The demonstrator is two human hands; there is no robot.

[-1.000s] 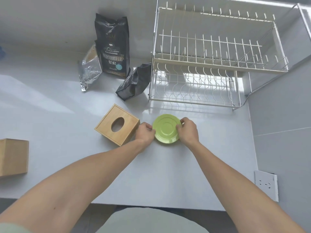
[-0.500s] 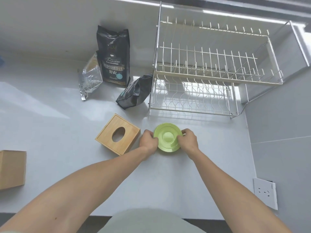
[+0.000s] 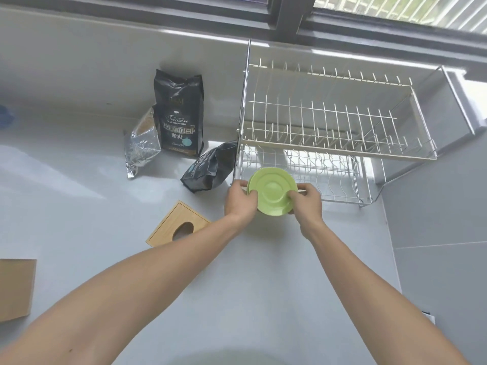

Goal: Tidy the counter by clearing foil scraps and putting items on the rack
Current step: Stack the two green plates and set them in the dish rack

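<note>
A small green saucer (image 3: 272, 189) is held off the counter, tilted toward me, right in front of the lower tier of the two-tier wire dish rack (image 3: 329, 151). My left hand (image 3: 240, 197) grips its left rim and my right hand (image 3: 305, 198) grips its right rim. Both tiers of the rack hold nothing. A crumpled silver foil bag (image 3: 142, 147) lies on the counter to the left, beside an upright black coffee bag (image 3: 180, 114). A second black bag (image 3: 210, 168) lies slumped against the rack's left foot.
A wooden tissue box (image 3: 178, 226) sits on the counter just left of my left forearm. Another wooden box (image 3: 15, 288) is at the left edge. A window frame (image 3: 287, 14) runs along the back; a tiled wall (image 3: 442, 233) closes the right side.
Both hands have lifted the green saucer off the counter and carried it away from me toward the rack's lower tier. The camera has tipped upward, revealing the window.
</note>
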